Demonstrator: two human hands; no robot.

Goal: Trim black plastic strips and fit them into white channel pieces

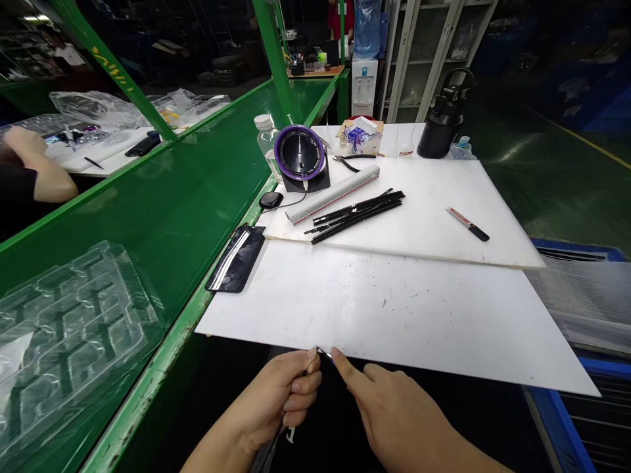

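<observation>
At the near edge of the white tabletop (pixel 374 302), my left hand (pixel 290 391) is closed, thumb against the curled fingers, on a thin black strip (pixel 323 353). The strip's tip sticks out above the thumb, and a dark length hangs below the fist beside a small white piece (pixel 290 434). My right hand (pixel 389 404) is just to the right, its index finger stretched to the strip's tip and its other fingers curled under. Something small and shiny shows by that fingertip; the hand hides the rest. Several black strips (pixel 355 217) lie farther back.
On a white foam board (pixel 419 217) are a long grey box (pixel 335 195), pliers (pixel 352 162), a pen-like tool (pixel 467 224) and a black jug (pixel 440 125). A purple-rimmed fan (pixel 300 152) and phone (pixel 237 259) stand left, by a green partition (pixel 187 190). A co-worker's arm (pixel 52 177) is beyond.
</observation>
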